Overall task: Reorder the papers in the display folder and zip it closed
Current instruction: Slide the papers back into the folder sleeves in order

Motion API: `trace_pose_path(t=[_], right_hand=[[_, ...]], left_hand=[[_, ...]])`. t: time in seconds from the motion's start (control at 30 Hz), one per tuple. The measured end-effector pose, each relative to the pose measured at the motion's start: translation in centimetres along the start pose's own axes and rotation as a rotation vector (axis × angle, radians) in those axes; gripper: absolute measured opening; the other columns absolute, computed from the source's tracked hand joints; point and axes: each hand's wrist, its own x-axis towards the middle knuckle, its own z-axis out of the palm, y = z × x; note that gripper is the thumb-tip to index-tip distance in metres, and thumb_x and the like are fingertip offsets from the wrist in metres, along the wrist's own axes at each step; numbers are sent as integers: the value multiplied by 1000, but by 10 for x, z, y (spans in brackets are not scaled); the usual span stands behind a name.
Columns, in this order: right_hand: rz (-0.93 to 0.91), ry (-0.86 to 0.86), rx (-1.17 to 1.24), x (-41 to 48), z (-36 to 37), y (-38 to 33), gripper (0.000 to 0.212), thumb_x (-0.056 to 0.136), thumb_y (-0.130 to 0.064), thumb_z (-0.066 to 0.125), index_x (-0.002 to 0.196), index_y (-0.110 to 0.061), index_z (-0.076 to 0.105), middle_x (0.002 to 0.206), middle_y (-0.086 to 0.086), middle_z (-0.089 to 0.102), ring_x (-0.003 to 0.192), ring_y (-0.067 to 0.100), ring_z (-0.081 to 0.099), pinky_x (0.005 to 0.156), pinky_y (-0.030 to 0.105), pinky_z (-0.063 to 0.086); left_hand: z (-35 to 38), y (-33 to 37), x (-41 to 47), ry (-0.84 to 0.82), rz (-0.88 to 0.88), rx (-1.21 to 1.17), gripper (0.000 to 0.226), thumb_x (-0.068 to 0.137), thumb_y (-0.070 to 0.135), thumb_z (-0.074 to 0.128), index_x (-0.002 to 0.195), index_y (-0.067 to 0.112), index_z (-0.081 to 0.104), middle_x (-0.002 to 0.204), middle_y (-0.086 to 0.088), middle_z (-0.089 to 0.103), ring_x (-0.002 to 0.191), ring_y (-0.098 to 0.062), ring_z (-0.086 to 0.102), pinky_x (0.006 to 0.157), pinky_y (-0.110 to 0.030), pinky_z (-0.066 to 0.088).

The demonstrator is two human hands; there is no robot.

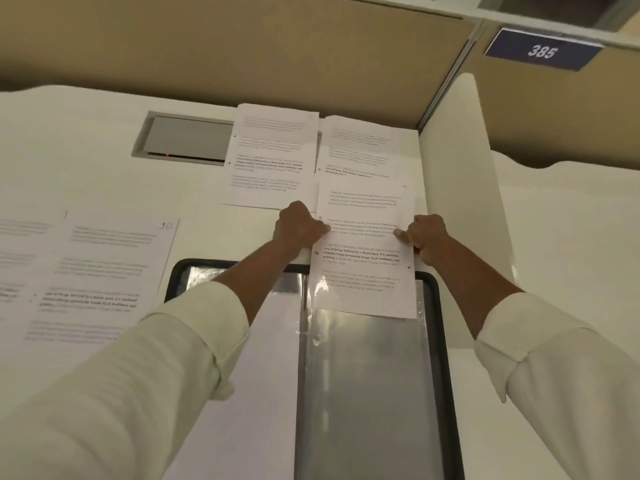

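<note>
An open display folder with a black zip edge lies on the desk in front of me, its clear plastic sleeves shining. A printed sheet marked 4 sits with its lower end over the top of the right-hand sleeve. My left hand pinches the sheet's left edge and my right hand pinches its right edge. Whether the sheet's bottom is inside the sleeve I cannot tell. A white page fills the folder's left sleeve.
Two more printed sheets lie side by side at the back of the desk. A sheet marked 10 and another lie at the left. A grey cable hatch is set into the desk. A white divider stands right.
</note>
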Motion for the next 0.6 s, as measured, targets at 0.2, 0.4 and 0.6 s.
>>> trace_pose_path(t=[0.2, 0.4, 0.6], right_hand=[[-85, 39, 71, 3, 1, 4, 41, 85, -3, 85, 123, -4, 69, 120, 14, 74, 104, 33, 73, 96, 50, 60], [-210, 120, 64, -3, 7, 22, 24, 84, -21, 86, 103, -14, 73, 104, 6, 77, 96, 26, 74, 91, 46, 61], [-256, 146, 93, -23, 5, 41, 21, 85, -13, 87, 98, -19, 70, 90, 7, 76, 86, 26, 74, 79, 40, 62]], left_hand=[[-7, 2, 2, -76, -34, 124, 42, 73, 21, 99, 99, 7, 70, 104, -7, 72, 97, -28, 72, 92, -44, 63], [-13, -21, -11, -243, 49, 337, 50, 70, 21, 100, 109, 9, 70, 111, -3, 75, 103, -26, 72, 96, -44, 62], [-19, -23, -6, -215, 64, 235, 44, 69, 28, 101, 100, 9, 76, 102, -2, 78, 97, -22, 74, 91, -41, 62]])
